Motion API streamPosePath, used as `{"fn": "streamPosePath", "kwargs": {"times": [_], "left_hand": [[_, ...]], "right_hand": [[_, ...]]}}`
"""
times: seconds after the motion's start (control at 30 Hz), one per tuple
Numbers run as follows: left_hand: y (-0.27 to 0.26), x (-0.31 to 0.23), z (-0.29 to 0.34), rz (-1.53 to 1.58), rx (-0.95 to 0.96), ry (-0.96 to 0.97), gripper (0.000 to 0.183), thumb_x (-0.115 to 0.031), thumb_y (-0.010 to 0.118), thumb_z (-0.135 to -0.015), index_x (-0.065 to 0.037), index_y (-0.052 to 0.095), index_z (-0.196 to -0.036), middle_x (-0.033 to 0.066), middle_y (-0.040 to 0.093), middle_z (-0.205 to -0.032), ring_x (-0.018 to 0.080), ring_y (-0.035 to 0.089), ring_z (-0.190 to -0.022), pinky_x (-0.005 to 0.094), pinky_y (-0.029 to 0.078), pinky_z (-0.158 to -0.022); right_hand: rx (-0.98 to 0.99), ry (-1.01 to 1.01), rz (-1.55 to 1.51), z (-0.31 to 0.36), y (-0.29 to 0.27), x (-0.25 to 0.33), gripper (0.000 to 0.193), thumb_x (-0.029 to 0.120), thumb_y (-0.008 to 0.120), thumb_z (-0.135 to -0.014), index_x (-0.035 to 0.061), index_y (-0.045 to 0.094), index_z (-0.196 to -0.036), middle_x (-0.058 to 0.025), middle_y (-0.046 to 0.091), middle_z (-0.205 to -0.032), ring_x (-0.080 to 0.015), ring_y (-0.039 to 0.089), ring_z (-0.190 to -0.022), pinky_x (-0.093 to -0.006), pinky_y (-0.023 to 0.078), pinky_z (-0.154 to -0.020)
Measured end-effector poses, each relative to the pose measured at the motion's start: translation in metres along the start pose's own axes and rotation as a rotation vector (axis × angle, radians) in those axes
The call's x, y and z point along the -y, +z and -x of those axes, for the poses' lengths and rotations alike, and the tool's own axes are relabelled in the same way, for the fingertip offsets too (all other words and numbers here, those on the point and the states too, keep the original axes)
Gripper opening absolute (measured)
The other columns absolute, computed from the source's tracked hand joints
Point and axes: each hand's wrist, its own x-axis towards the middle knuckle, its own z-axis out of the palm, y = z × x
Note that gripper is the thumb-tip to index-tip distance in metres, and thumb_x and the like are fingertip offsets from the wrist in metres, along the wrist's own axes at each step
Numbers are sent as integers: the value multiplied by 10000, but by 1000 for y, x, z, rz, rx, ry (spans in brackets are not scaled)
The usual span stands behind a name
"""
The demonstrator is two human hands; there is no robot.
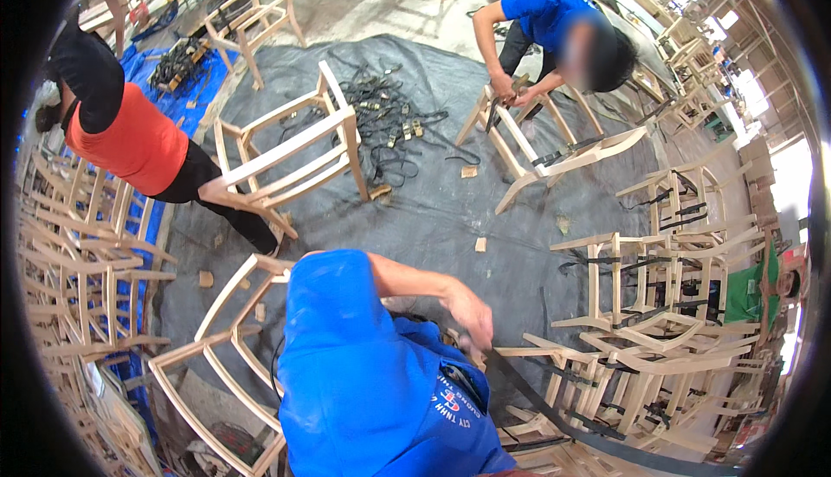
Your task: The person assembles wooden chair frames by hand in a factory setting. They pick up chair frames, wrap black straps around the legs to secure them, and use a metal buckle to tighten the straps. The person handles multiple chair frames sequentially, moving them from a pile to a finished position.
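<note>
While the blue shirt sleeve (346, 338) fills most of the near view, the right hand (470, 311) sits curled shut around something small I can't make out, just above a dark flat strap (554, 416) running across the pale wooden chair frames (640, 364) stacked on the right. Left hand isn't visible. Another bare chair frame (294, 152) stands farther out on the grey tarp floor (433, 209), near a pile of black straps (389, 122). Beyond that, a person in blue (545, 9) bends over a tipped frame (554, 144).
</note>
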Motion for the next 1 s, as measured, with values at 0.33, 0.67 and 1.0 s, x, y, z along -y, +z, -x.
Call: {"fn": "streamPosePath", "kwargs": {"times": [0.33, 0.67, 1.0], "left_hand": [[-160, -217, 221, -751, -1563, -67, 306, -301, 590, -991, -26, 710, -1049, 101, 706, -839, 192, 675, -770, 364, 539, -721], [-150, -15, 177, -846, -1274, -824, 345, -326, 654, -859, -62, 693, -1078, 260, 698, -1056, 425, 673, -1021, 519, 547, -857], [-25, 91, -149, -940, -52, -377, 386, -325, 658, -931, -75, 672, -1225, 182, 736, -1020, 395, 683, -989, 489, 537, -870]], "right_hand": [[179, 294, 360, 167, 71, -196, 571, 186, 734, -862, 37, 534, -1376, -217, 368, -1502, -366, 351, -1399, -442, 316, -1146], [789, 1139, 734, 344, -5, -216, 580, 213, 730, -884, 25, 529, -1395, -251, 626, -1263, -387, 609, -1191, -436, 488, -1016], [283, 1823, 1434, 522, -248, 15, 501, 322, 662, -896, 9, 581, -1279, -265, 630, -1261, -439, 601, -1169, -519, 479, -997]]}}
